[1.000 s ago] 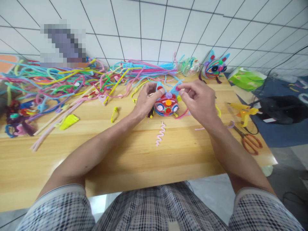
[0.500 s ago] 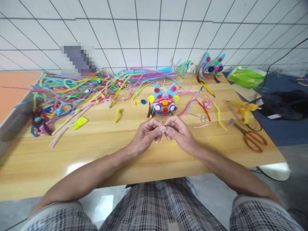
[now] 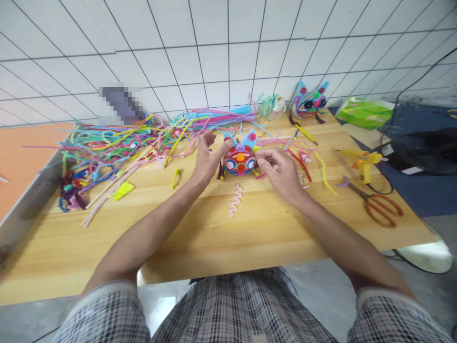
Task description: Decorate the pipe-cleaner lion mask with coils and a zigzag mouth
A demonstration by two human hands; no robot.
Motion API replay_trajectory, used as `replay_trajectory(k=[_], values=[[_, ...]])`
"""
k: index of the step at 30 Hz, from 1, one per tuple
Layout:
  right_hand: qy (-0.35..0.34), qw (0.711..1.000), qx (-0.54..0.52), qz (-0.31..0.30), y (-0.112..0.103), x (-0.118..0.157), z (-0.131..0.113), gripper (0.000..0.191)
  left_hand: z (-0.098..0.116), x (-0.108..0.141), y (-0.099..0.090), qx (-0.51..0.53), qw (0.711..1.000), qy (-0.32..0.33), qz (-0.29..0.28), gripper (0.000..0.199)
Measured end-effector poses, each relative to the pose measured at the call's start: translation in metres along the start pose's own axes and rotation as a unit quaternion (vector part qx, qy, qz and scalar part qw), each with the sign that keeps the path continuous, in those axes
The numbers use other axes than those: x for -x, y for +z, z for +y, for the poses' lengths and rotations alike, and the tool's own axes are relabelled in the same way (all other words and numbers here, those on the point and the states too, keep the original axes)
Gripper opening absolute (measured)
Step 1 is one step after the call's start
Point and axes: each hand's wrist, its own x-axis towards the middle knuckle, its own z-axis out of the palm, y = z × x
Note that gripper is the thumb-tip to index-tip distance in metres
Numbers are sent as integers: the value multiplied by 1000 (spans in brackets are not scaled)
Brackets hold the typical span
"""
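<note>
A pipe-cleaner lion-head ornament (image 3: 240,159), red with blue ears, round eyes and an orange nose piece, stands on the table between my hands. My left hand (image 3: 208,159) is open at its left side, fingers raised and apart, thumb close to the left ear. My right hand (image 3: 280,171) has its curled thumb and forefinger closed at the ornament's right edge, by a yellow disc; its other fingers are partly hidden. A pink zigzag-bent pipe cleaner (image 3: 234,202) lies on the wood just in front of the ornament.
Loose pipe cleaners (image 3: 117,138) are heaped at the back left. A second lion head (image 3: 310,102) stands at the back right. On the right lie a yellow glue gun (image 3: 363,164), orange-handled scissors (image 3: 383,209) and a yellow cutter (image 3: 305,134). A yellow piece (image 3: 123,190) lies left.
My hands were together in front of the ornament; they have parted and moved forward to its two sides. The pink zigzag pipe cleaner now lies on the table. The view has shifted slightly.
</note>
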Motion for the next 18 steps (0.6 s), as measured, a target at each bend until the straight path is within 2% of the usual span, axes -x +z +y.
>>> replay_trajectory(k=[3,6,11,15,18], values=[[4,1000,-5,3,5,4,13,10,-4,-13,21,-14,999,-30,-16,77],[1,1000,-9,-12,9,11,20,11,-6,-17,31,-18,998,-44,-38,76],[0,1000,-14,-25,11,17,24,11,-3,-15,30,-13,996,-46,-73,67],[10,999,-18,-27,12,18,26,11,3,-12,28,-16,996,-39,-77,60],[7,999,-26,-23,12,18,26,12,5,-11,27,-30,996,-30,-83,45]])
